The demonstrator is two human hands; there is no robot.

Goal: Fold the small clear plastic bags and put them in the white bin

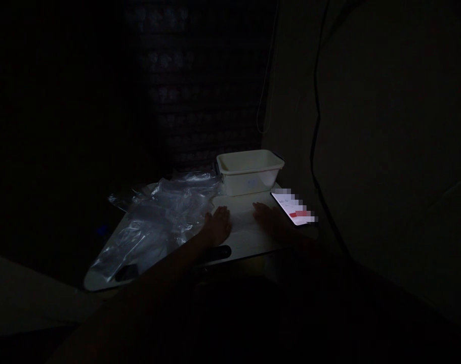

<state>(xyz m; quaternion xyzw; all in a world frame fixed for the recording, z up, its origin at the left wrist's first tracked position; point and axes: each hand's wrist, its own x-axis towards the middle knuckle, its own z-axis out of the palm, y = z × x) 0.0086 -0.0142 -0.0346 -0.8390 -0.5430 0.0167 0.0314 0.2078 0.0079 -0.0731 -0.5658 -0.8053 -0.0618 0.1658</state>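
Glinting faintly, clear bags lie crumpled and overlapping. Left hand and right hand are unclenched, fingers extended.

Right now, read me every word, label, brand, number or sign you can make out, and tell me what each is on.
Nothing can be quoted with certainty.
Rectangular phone with a lit white screen: small dark characters, too blurred to read; part is pixelated.
Cream rectangular plastic tub: faint mark on its front, too dim to read.
Clear plastic bags: no readable text.
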